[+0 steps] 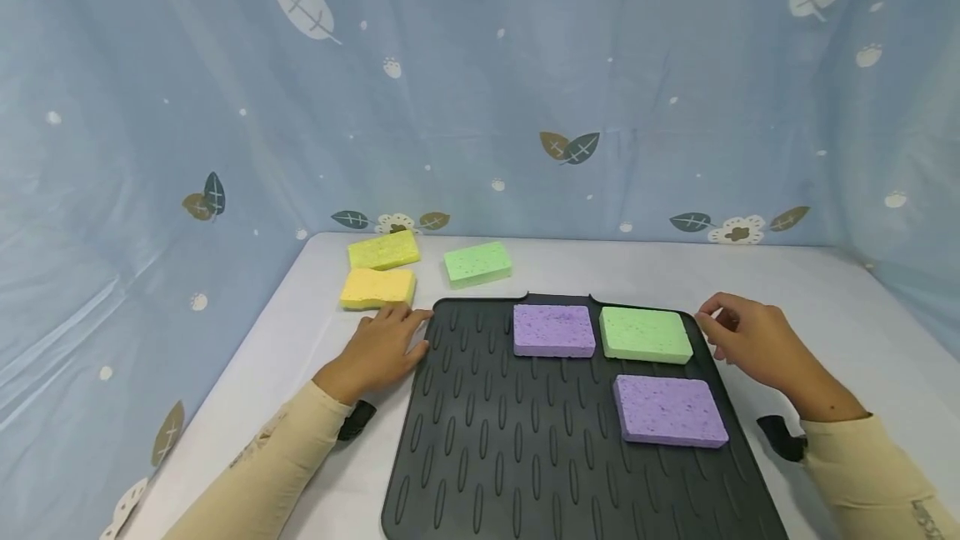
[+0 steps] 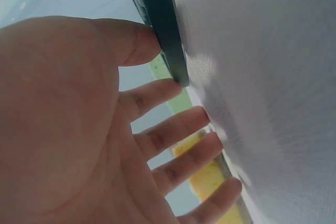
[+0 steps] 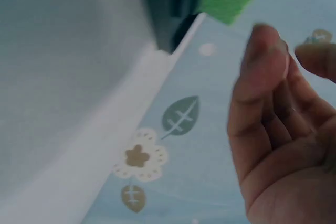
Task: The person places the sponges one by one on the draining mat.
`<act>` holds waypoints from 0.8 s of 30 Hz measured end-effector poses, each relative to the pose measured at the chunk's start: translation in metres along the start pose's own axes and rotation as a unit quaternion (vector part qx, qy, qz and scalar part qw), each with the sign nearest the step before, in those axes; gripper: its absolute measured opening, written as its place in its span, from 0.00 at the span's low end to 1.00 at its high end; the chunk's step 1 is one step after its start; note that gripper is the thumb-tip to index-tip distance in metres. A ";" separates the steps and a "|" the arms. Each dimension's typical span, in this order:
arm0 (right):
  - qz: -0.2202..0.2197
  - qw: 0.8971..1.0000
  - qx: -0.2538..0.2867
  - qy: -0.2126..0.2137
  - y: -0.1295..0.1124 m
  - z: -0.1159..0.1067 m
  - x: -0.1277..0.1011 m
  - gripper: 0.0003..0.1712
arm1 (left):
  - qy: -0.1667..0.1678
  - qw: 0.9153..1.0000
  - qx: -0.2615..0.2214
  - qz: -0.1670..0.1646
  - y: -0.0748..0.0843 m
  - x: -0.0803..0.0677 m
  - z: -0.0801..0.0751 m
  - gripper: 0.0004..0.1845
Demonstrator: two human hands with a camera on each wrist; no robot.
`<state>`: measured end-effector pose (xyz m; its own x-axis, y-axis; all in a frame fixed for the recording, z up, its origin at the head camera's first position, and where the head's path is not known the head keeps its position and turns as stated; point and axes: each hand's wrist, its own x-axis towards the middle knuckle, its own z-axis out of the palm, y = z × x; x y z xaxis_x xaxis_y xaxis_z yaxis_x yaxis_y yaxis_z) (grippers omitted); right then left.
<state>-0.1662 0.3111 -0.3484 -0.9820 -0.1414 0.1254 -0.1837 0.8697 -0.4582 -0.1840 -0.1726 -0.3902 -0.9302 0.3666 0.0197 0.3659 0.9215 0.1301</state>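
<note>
A dark grey ribbed mat (image 1: 457, 490) lies on the white table. Three sponges rest on its right half: a purple sponge (image 1: 553, 330) at the back, a green sponge (image 1: 645, 335) beside it, and a second purple sponge (image 1: 669, 411) nearer the front. At the back left corner is my left hand (image 1: 375, 357), fingers spread and nearly straight. In the left wrist view its thumb (image 2: 139, 45) touches the mat's edge. My right hand (image 1: 750, 340), fingers loosely bent and holding nothing, hovers just off the back right corner; the right wrist view shows a gap to the mat.
Beyond the left hand, two yellow sponges, one in front (image 1: 377, 288) and one behind (image 1: 384, 251), lie close together. Another green sponge (image 1: 477, 263) sits behind the mat. A blue leaf-patterned curtain (image 1: 480, 90) hangs along the table's back and sides.
</note>
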 end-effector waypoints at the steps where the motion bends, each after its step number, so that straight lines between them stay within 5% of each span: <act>1: 0.015 1.000 0.003 -0.021 0.004 0.001 0.000 0.11 | -0.001 1.000 -0.002 0.001 0.000 0.000 0.000 0.25; 7: 0.058 0.992 0.033 -0.110 0.021 0.005 0.003 0.14 | 0.000 1.000 -0.005 0.004 0.000 0.001 0.000 0.25; 14: 0.057 0.985 0.047 -0.155 0.033 0.007 0.007 0.15 | 0.001 1.000 -0.016 -0.012 -0.002 0.002 -0.006 0.24; 24: 0.044 0.979 0.069 -0.188 0.039 0.010 0.002 0.13 | 0.102 0.994 -0.047 -0.009 -0.022 0.009 -0.021 0.23</act>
<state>-0.1760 0.3398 -0.3746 -0.9367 -0.2547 -0.2402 -0.0760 0.8177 -0.5705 -0.2013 -0.1919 -0.3719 -0.9265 0.3077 0.2168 0.3539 0.9082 0.2233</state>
